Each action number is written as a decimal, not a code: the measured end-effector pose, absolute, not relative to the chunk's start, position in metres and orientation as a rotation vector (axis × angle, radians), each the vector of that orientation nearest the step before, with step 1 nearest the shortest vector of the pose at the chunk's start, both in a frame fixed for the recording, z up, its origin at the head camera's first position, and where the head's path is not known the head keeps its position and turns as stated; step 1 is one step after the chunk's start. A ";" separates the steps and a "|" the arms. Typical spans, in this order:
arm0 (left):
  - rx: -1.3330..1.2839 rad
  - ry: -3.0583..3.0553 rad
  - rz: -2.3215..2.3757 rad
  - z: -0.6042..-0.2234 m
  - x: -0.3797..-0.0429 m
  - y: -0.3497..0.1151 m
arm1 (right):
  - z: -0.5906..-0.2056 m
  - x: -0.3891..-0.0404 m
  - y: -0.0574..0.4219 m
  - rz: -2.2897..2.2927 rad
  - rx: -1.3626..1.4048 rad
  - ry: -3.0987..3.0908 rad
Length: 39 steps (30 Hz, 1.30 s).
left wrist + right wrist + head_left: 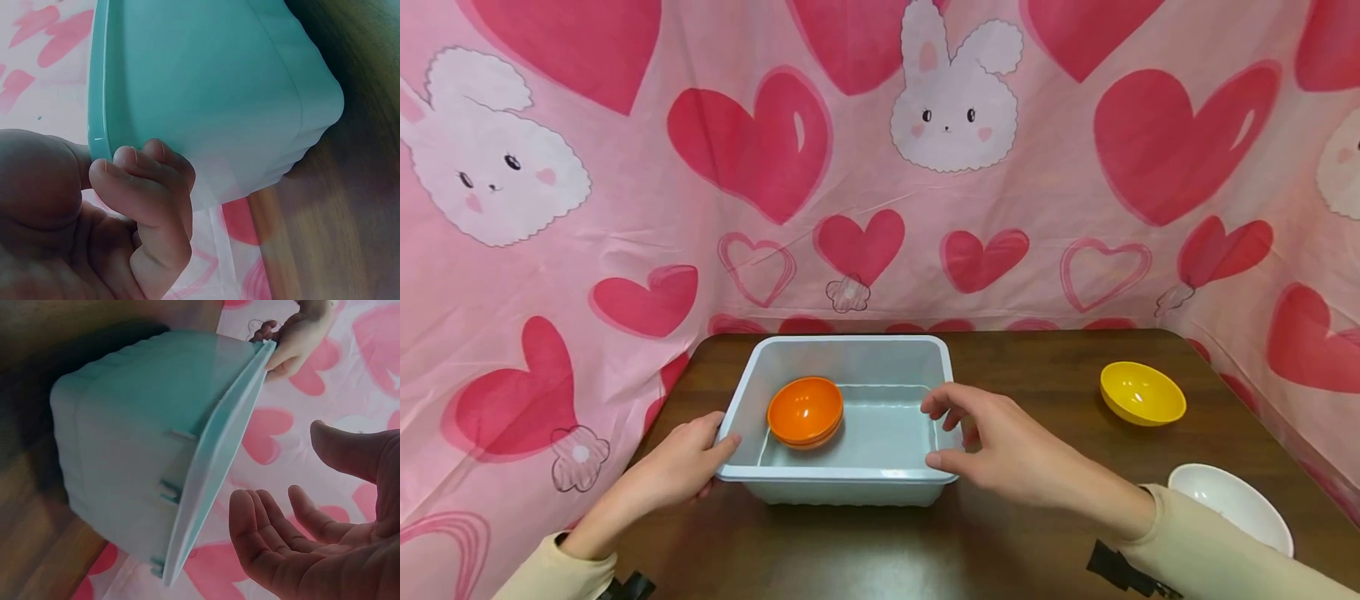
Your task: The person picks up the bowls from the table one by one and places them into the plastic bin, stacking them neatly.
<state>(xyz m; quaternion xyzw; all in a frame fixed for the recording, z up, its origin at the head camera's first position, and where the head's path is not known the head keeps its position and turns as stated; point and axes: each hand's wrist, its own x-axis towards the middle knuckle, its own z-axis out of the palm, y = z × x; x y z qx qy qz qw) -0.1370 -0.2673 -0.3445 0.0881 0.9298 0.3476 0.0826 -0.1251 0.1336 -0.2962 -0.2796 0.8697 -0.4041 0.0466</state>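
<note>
While the left hand grips the left rim of the grey-blue tub, the right hand is at the opposite side, holding nothing. Tub position: centre of the head frame, slightly left and below the middle, resting upright on the dark wooden table.

Left hand: closed over the rim near the tub's front left corner, thumb on the inner side, fingers bent against the outer wall. The left wrist view shows the fingertips just under the lip.

Right hand: fingers loosely bent, thumb held well away from them, palm unfilled. In the head frame the fingertips overlap the tub's right rim; in the right wrist view a gap shows between them and the rim, so no contact.

Contents: orange bowl, left half of the tub, mouth upward. A second edge shows below its rim; cannot tell how many bowls are stacked.

Also on the table: yellow bowl, right of the frame, tilted in appearance; white bowl, lower right, partly covered by the pale right sleeve. Backdrop: pink cloth with red hearts and white rabbits, filling the upper half.
</note>
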 end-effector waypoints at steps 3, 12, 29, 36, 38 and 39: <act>0.260 2.775 1.032 -0.344 -0.137 -0.267 | -0.300 -0.121 0.142 -1.272 -0.827 2.659; 0.257 2.773 1.041 -0.345 -0.137 -0.267 | -0.309 -0.109 0.166 -1.331 -0.698 2.691; 0.251 2.770 1.066 -0.348 -0.136 -0.268 | -0.343 -0.090 0.222 -1.287 -0.558 3.011; 0.246 2.775 1.059 -0.347 -0.135 -0.267 | -0.355 -0.085 0.239 -1.291 -0.467 3.091; 0.248 2.774 1.060 -0.347 -0.135 -0.267 | -0.357 -0.083 0.243 -1.285 -0.436 3.099; 0.249 2.773 1.062 -0.347 -0.135 -0.267 | -0.358 -0.083 0.246 -1.276 -0.415 3.101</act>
